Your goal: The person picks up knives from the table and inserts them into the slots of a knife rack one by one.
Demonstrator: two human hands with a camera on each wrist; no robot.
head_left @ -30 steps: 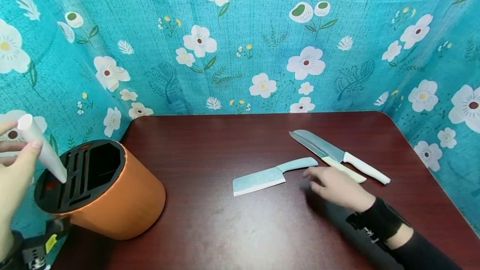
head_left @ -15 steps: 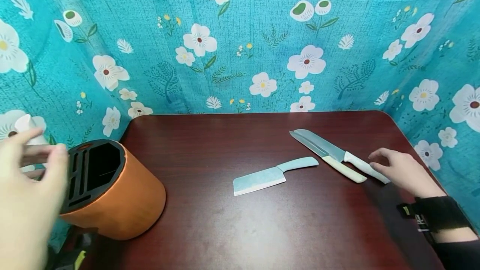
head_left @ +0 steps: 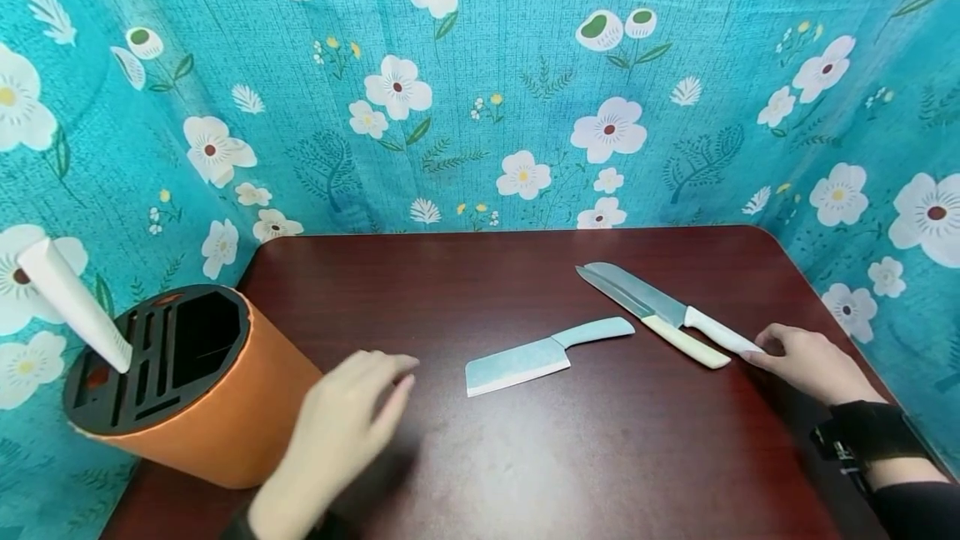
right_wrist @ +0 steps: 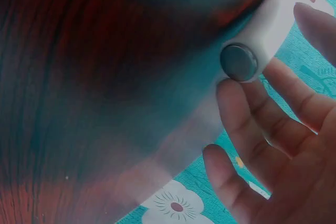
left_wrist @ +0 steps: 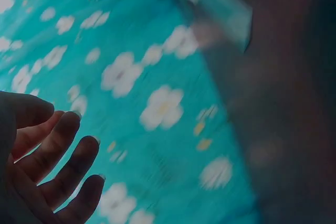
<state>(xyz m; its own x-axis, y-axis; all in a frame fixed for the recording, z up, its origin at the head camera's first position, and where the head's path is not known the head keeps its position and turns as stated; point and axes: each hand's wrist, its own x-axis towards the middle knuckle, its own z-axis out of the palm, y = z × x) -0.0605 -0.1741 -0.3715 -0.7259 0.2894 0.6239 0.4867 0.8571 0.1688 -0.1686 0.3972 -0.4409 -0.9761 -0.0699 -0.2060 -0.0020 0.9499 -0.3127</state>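
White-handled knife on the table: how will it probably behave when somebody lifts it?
The white-handled knife should feel stiff, as its blade lies straight and flat. Its smooth, rounded handle may be a little slippery. It could nudge the cream-handled knife, since their blades lie close together.

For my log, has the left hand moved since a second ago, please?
Yes, the left hand moved rightward in the head view, past the orange knife block.

From my remote seat I could read no text, label, brand, number or sign in any of the three views; the pale marks [head_left: 847,458] on the black band [head_left: 879,432] at the person's right wrist were too small to make out
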